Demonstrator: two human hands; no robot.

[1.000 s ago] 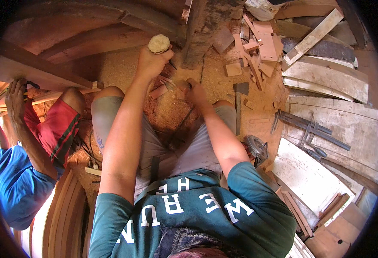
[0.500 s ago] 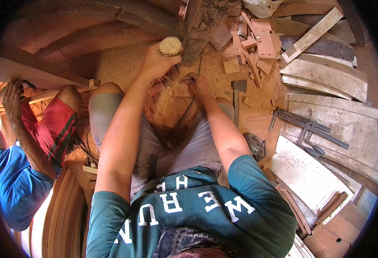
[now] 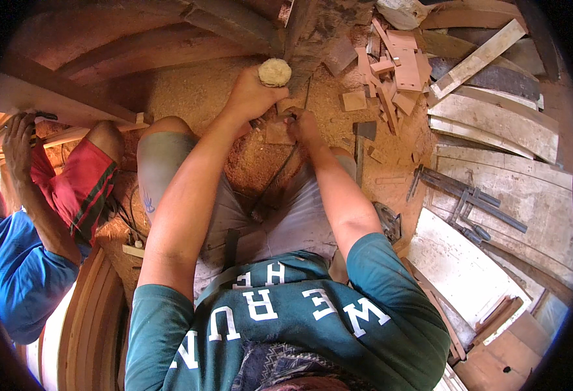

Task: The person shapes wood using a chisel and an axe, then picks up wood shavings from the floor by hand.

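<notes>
My left hand [image 3: 252, 98] is closed round a tool with a round, pale, rough end [image 3: 274, 72] pointing up; its lower part is mostly hidden by the hand. Close by on the right, my right hand [image 3: 304, 127] has its fingers bent together at the top edge of a small flat wooden block [image 3: 278, 133]. Whatever sits between those fingertips is too small and dark to make out. The block lies on the dusty ground between my knees, with small reddish wood bits [image 3: 255, 125] beside it under my left wrist.
Right of my hands lies a hatchet [image 3: 364, 130]; beyond it is a heap of wood offcuts [image 3: 397, 65]. Farther right are curved planks [image 3: 495, 120] and metal clamps [image 3: 469, 195]. At left a co-worker in blue [image 3: 29, 267] sits with hands at a timber beam [image 3: 71, 88].
My left hand, with the tool, has shifted slightly right, closer to my right hand. My right hand stays by the block. The co-worker's hands have moved a little.
</notes>
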